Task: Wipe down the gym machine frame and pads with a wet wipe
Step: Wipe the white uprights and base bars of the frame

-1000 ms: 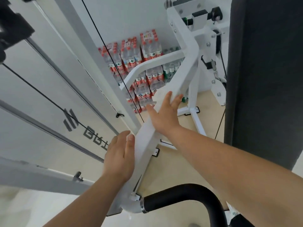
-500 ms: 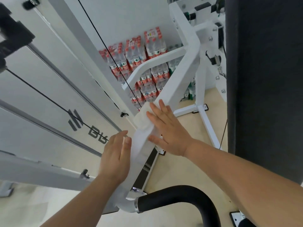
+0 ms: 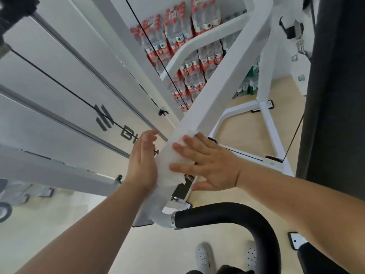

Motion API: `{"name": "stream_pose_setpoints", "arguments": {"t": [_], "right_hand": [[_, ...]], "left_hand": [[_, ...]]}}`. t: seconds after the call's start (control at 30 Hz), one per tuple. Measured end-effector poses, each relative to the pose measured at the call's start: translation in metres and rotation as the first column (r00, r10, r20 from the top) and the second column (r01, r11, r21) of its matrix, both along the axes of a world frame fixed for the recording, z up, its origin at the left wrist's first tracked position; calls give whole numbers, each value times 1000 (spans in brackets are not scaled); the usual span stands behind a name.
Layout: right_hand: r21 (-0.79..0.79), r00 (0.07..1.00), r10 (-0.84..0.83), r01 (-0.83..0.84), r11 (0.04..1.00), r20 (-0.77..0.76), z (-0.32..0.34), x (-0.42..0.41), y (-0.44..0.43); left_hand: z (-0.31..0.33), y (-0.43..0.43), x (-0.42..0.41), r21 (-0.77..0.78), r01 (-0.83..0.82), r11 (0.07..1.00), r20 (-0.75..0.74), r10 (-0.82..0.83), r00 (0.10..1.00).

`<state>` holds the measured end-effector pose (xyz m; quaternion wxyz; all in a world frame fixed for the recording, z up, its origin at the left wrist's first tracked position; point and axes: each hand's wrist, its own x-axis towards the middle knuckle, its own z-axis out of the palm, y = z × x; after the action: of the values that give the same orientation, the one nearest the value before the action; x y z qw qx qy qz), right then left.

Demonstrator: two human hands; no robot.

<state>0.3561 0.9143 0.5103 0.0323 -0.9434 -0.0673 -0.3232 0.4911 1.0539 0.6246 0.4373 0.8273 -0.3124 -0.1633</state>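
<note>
A white square-tube frame arm [image 3: 223, 91] of the gym machine slants from upper right down to the middle. A white wet wipe [image 3: 168, 155] lies flat on its lower part. My right hand [image 3: 207, 163] presses the wipe onto the tube with straight, spread fingers. My left hand [image 3: 143, 161] rests flat against the tube's left side, fingers straight, thumb up. Below the hands the tube ends in a black curved handle grip [image 3: 237, 214]. A dark grey pad [image 3: 333, 95] stands tall at the right edge.
Black cables [image 3: 150, 38] run past grey panels [image 3: 59, 80] at the left. Stacked packs of red-labelled water bottles [image 3: 177, 36] stand against the far wall. White frame feet [image 3: 262, 107] sit on the beige floor. Grey clogs [image 3: 204, 256] show at the bottom.
My right hand has slid the wipe down the frame tube toward me, ending beside my left hand, which stayed on the tube's left side. The view has tilted downward.
</note>
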Motion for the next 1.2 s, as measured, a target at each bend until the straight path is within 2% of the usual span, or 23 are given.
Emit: {"name": "stream_pose_setpoints", "arguments": {"t": [0.1,0.17,0.27,0.37,0.47,0.57,0.73,0.83,0.93,1.07,1.13,1.2], "right_hand": [[119,990,-138,137,983,-1,19,7,-11],[110,992,-124,123,986,6,17,9,-3],[-79,1000,27,-28,996,-7,-11,6,27],[-220,997,47,-59,974,-61,-28,1,27],[-92,1000,18,-19,996,-18,-24,1,7],[95,990,-132,127,987,50,-4,2,-12],[262,960,-275,281,923,-60,42,8,-28],[266,978,-204,207,942,-37,38,7,-7],[271,988,-156,153,950,-12,28,1,-7],[434,932,-358,347,831,-60,38,5,-50],[471,907,-407,407,783,-108,46,4,-70],[527,899,-415,421,738,-136,51,2,-79]], "left_hand": [[1,0,0,0,11,1000,-15,-11,1000],[2,0,-2,-20,-2,1000,-14,2,1000],[3,0,-4,-41,-34,999,-34,33,999],[2,0,-4,-6,-25,1000,-8,25,1000],[2,0,-3,-2,-4,1000,15,4,1000],[3,1,-1,30,24,999,21,-24,999],[4,2,0,55,69,996,44,-72,996],[0,2,3,69,90,994,54,-94,994],[1,0,2,162,121,979,96,-138,986],[3,-7,2,371,182,911,238,-282,929],[2,-11,5,463,200,863,255,-346,903],[6,-19,6,466,214,858,225,-349,910]]}}
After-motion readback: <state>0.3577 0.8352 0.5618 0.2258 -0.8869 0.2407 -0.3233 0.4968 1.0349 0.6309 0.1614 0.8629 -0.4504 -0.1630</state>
